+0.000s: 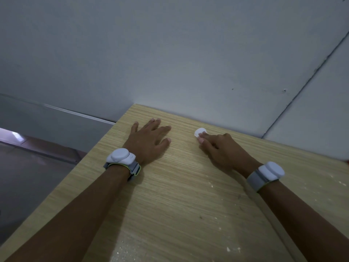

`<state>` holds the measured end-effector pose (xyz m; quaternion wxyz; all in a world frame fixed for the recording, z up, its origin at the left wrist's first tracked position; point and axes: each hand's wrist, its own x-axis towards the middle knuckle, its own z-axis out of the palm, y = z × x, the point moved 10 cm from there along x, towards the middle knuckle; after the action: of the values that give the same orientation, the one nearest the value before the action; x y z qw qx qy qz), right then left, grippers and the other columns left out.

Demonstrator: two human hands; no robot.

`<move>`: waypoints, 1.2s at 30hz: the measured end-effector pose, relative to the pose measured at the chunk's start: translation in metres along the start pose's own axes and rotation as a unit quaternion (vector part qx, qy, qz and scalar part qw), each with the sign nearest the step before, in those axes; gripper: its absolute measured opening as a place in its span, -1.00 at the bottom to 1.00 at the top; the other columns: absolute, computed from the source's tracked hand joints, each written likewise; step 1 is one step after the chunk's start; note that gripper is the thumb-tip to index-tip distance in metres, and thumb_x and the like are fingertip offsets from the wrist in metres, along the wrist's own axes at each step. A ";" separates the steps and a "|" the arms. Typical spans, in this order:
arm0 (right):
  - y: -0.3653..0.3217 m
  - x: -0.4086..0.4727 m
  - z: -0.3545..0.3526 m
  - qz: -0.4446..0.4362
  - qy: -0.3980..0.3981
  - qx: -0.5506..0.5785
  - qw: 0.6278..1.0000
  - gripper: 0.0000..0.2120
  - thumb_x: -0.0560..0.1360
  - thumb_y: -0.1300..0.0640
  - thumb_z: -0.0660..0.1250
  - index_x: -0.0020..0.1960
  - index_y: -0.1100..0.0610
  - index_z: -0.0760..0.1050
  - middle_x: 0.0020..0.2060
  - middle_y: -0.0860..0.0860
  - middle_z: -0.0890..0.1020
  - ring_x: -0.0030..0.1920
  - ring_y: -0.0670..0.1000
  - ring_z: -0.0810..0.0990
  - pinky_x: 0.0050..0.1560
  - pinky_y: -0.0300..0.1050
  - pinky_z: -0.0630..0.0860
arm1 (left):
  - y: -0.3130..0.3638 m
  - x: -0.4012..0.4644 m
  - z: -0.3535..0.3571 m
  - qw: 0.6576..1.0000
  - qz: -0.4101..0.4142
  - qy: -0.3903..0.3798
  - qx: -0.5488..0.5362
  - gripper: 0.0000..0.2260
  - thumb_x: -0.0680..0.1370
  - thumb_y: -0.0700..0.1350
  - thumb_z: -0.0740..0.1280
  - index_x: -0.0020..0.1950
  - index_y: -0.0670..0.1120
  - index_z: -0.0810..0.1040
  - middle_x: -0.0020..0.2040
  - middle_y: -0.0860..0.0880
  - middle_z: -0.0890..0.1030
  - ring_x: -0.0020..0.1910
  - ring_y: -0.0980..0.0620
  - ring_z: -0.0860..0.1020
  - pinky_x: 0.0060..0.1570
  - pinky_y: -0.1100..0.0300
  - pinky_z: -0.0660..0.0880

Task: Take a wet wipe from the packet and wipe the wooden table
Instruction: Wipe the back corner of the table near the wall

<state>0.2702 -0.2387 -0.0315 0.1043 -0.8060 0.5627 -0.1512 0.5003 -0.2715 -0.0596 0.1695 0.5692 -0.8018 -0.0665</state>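
1. We saw a wooden counter [179, 195] with pale grain, pushed up against a grey wall [170, 53].
2. The left hand [149, 140] lay flat on the counter, palm down. Its fingers were straight and spread a little.
3. The right hand [221, 150] was near the far edge of the counter. Its fingers were bent and pressed down on a small white wet wipe [199, 132].
4. The wet wipe was bunched into a little wad. It lay on the counter under the fingertips, close to the wall. Only part of it showed.
5. The two hands were apart, with bare wood between them.
6. Each wrist wore a grey band with a white round gadget, one on the left [120, 157] and one on the right [269, 172].
7. We saw small white flecks [229, 248] on the near part of the counter.
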 end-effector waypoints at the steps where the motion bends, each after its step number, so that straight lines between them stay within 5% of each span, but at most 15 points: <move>1: 0.005 -0.002 -0.004 0.006 0.007 0.009 1.000 -0.52 0.70 -0.26 0.01 0.02 -0.03 0.61 -0.04 -0.14 0.74 -0.03 0.02 0.65 0.07 -0.07 0.46 | 0.000 0.000 0.001 1.000 0.001 0.002 0.001 -0.43 0.57 0.36 0.00 0.57 0.26 0.22 0.65 0.08 0.17 0.64 0.10 0.05 0.55 -0.29 -0.07; 6: 0.024 0.005 -0.009 0.045 0.028 -0.010 0.999 -0.59 0.73 -0.14 0.00 0.22 0.02 0.56 0.08 0.04 0.72 0.09 0.22 0.62 0.15 0.04 0.45 | -0.003 0.002 0.001 1.000 0.005 0.010 0.003 -0.44 0.57 0.37 -0.01 0.56 0.28 0.22 0.64 0.08 0.18 0.64 0.10 0.05 0.55 -0.30 -0.07; 12: 0.019 0.006 -0.007 0.014 0.049 0.010 0.999 -0.59 0.74 -0.19 -0.03 0.30 -0.07 0.52 0.18 -0.05 0.70 0.16 0.10 0.63 0.22 -0.02 0.46 | -0.004 0.002 0.001 1.000 0.004 0.011 0.001 -0.44 0.57 0.37 0.00 0.55 0.28 0.23 0.64 0.08 0.19 0.64 0.10 0.06 0.55 -0.30 -0.07; 15: 0.024 0.011 -0.006 0.027 0.049 -0.002 0.998 -0.62 0.73 -0.16 -0.02 0.21 -0.06 0.52 0.08 -0.01 0.72 0.07 0.21 0.63 0.06 -0.04 0.39 | -0.002 0.001 0.000 1.000 0.005 0.010 -0.002 -0.44 0.56 0.37 0.00 0.56 0.27 0.23 0.64 0.08 0.19 0.64 0.09 0.06 0.55 -0.29 -0.07; 20: 0.017 0.000 -0.004 -0.010 0.055 0.022 0.998 -0.56 0.72 -0.27 -0.03 0.26 -0.09 0.53 0.11 -0.13 0.70 0.07 -0.06 0.63 0.08 -0.21 0.39 | -0.002 0.000 0.000 1.000 0.003 0.004 -0.001 -0.44 0.57 0.35 0.01 0.56 0.26 0.24 0.64 0.07 0.19 0.64 0.09 0.05 0.55 -0.29 -0.07; 24: 0.030 0.001 -0.012 0.035 0.061 0.001 0.998 -0.58 0.73 -0.19 0.00 0.25 -0.05 0.57 0.08 -0.02 0.73 0.08 0.13 0.65 0.07 -0.11 0.39 | -0.001 0.000 0.000 1.000 0.004 0.002 -0.002 -0.45 0.58 0.34 0.02 0.56 0.26 0.24 0.65 0.07 0.18 0.64 0.09 0.04 0.55 -0.30 -0.08; 26: 0.009 -0.006 -0.001 -0.007 0.041 0.000 0.999 -0.54 0.72 -0.24 -0.04 0.27 -0.08 0.55 0.15 -0.13 0.70 0.12 -0.01 0.66 0.15 -0.08 0.46 | -0.001 0.000 0.000 1.000 0.002 0.003 -0.002 -0.44 0.58 0.35 0.02 0.57 0.26 0.23 0.65 0.08 0.18 0.64 0.09 0.04 0.55 -0.29 -0.08; 29: -0.002 -0.022 0.005 -0.031 0.023 0.043 0.998 -0.45 0.67 -0.39 -0.09 0.30 -0.16 0.55 0.20 -0.37 0.61 0.10 -0.29 0.63 0.16 -0.34 0.44 | 0.000 0.001 0.000 1.000 0.002 0.005 -0.001 -0.45 0.57 0.35 0.01 0.56 0.27 0.24 0.64 0.07 0.18 0.64 0.09 0.05 0.55 -0.29 -0.08; 32: 0.009 -0.023 -0.008 -0.009 0.054 0.024 0.998 -0.53 0.69 -0.33 -0.04 0.11 -0.16 0.59 -0.09 -0.30 0.69 -0.12 -0.20 0.65 -0.02 -0.38 0.41 | 0.000 0.000 0.000 1.000 0.002 0.004 0.000 -0.45 0.57 0.35 0.01 0.55 0.27 0.24 0.64 0.07 0.19 0.64 0.09 0.06 0.55 -0.28 -0.08; 36: -0.002 -0.017 -0.007 -0.023 0.056 0.002 0.998 -0.58 0.74 -0.17 0.00 0.09 -0.02 0.58 0.00 -0.10 0.74 -0.03 -0.05 0.67 0.07 -0.12 0.46 | -0.001 0.001 0.001 1.000 0.002 0.008 0.000 -0.45 0.57 0.36 0.01 0.54 0.28 0.24 0.64 0.07 0.20 0.64 0.09 0.07 0.55 -0.29 -0.06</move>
<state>0.2643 -0.2224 -0.0259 0.0709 -0.8089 0.5485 -0.1998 0.5007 -0.2730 -0.0608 0.1756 0.5679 -0.8018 -0.0615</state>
